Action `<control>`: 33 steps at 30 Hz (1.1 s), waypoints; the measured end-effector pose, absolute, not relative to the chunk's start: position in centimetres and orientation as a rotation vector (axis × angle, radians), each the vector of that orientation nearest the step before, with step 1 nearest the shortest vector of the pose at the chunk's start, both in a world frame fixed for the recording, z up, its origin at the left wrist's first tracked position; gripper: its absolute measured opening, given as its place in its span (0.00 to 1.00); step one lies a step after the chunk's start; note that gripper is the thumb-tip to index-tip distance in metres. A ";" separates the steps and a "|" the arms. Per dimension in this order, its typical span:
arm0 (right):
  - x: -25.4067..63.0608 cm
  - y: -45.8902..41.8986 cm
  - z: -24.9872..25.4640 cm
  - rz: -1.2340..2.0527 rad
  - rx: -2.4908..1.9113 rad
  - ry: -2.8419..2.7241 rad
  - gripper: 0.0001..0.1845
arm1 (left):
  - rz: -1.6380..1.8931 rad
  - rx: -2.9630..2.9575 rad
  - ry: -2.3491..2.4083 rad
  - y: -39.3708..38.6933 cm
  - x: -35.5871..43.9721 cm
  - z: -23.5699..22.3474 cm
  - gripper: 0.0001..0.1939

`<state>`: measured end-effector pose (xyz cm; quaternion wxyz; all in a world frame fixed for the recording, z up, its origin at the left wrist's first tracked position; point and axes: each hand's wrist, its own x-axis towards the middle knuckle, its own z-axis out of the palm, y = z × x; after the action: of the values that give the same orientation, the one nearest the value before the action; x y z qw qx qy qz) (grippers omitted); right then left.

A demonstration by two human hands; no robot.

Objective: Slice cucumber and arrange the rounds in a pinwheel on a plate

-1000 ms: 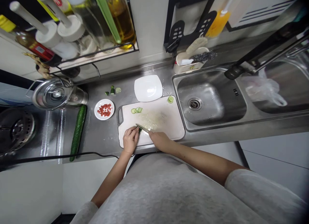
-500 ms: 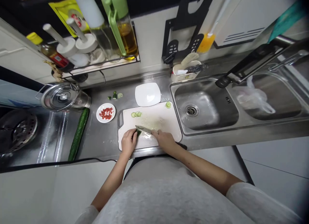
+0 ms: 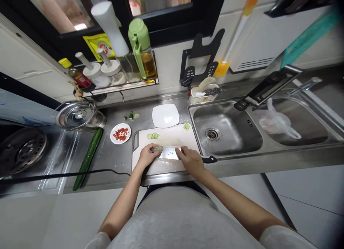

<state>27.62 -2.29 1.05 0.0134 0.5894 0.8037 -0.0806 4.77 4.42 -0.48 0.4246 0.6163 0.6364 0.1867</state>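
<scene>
Head view: which step is in hand, and how do the fingers stand?

Right hand (image 3: 192, 163): thumb and fingers gripping the knife (image 3: 169, 153) across the rear of its blade, handle (image 3: 210, 159) projecting past the palm. Left hand (image 3: 148, 155): thumb and fingertips closed on a slice (image 3: 159, 148) at the blade's tip, above the board (image 3: 174, 137). The blade lies with one face up. Judged from this, the step is clearing a cut slice off the steel

What does the next move call for?

A clean release of that slice, possibly beside the row (image 3: 153, 135) at the board's far left. Any further cut calls for the edge turned down and the left fingertips tucked back. Beyond the board, right at its far side, sits the dish (image 3: 165, 114)

What cannot be made out?

Nearest, a dark strip under the left palm: cucumber or shadow, cannot tell. The right hand covers the joint of blade and handle. Dark marks on the blade may be specks or reflections. Farther off, the contents of the bag (image 3: 271, 121) are unclear, and the window (image 3: 161, 1) is cut off at the top
</scene>
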 end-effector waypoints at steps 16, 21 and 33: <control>29.2 -4.4 0.0 -0.260 1.997 2.325 0.18 | 0.553 1.502 1.882 6.8 6.1 -4.2 0.11; 29.6 -4.5 0.7 -0.312 2.047 2.256 0.17 | 0.491 1.619 1.922 9.3 7.0 -4.7 0.10; 30.1 -5.0 0.4 -0.422 2.109 2.185 0.18 | 0.386 1.986 1.987 11.0 7.7 -4.9 0.09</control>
<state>30.06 -5.00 0.37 0.0376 0.6874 0.7121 -0.1377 7.73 11.01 -4.89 0.1523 0.6922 0.6925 0.1346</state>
